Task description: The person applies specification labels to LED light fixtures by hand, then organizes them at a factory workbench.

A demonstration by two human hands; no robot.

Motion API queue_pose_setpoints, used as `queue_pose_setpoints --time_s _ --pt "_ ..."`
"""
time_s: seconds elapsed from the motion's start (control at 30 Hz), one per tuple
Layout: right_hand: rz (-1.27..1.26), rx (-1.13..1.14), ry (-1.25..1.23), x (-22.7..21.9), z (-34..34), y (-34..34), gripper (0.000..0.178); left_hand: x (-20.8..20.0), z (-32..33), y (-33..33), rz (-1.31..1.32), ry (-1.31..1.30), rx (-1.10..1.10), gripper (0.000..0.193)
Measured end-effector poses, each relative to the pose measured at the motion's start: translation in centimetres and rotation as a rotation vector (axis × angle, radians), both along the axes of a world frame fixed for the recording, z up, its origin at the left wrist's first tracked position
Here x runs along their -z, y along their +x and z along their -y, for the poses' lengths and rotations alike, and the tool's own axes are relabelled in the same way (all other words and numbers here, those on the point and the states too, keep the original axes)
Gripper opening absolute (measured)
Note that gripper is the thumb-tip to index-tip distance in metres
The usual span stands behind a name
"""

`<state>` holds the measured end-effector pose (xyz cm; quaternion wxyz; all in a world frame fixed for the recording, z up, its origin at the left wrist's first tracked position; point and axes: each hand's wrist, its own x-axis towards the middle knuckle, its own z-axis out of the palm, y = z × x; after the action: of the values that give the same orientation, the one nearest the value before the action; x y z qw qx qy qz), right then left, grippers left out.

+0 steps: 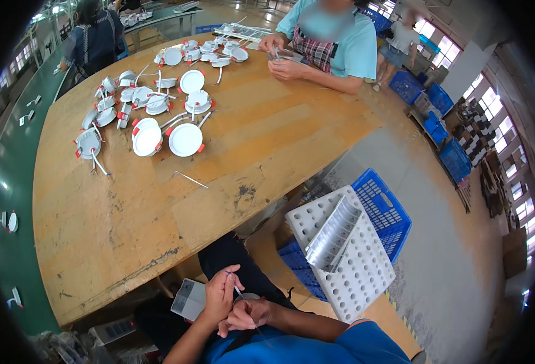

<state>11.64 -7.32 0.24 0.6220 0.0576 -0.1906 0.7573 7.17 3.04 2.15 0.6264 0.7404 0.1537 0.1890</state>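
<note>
Over my lap, the fingers of my left hand (220, 295) are closed around the end of a thin white cable (238, 292), with a bit of blue wire showing at the fingertips. Right beside it my right hand (247, 313) is closed in a pinch; what lies between those fingers is too small to make out. Behind the hands a pale round piece (250, 296) shows only in part, and the cable runs down toward it. Next to my left wrist is a grey-white box (188, 299), partly covered by the forearm.
Many round white downlights (185, 140) with red clips lie on the wooden table (128, 212), near a bent metal rod (191, 179). A perforated white board (358, 285) bearing a metal strip rests on a blue crate (382, 206). A co-worker (328, 36) sits across; a green conveyor (12, 261) runs left.
</note>
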Motion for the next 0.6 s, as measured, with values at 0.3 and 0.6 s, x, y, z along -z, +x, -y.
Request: queue_pose_setpoints --time_s 0.3,0.6 --pt "0.016 0.013 0.052 0.1 -0.4 -0.4 0.007 -1.1 -0.7 0.1 -0.19 0.054 -0.012 0.022" --pt "0.028 0.003 0.032 0.0 -0.4 -0.2 0.008 -0.3 -0.1 -0.7 -0.008 -0.371 -0.084 0.026"
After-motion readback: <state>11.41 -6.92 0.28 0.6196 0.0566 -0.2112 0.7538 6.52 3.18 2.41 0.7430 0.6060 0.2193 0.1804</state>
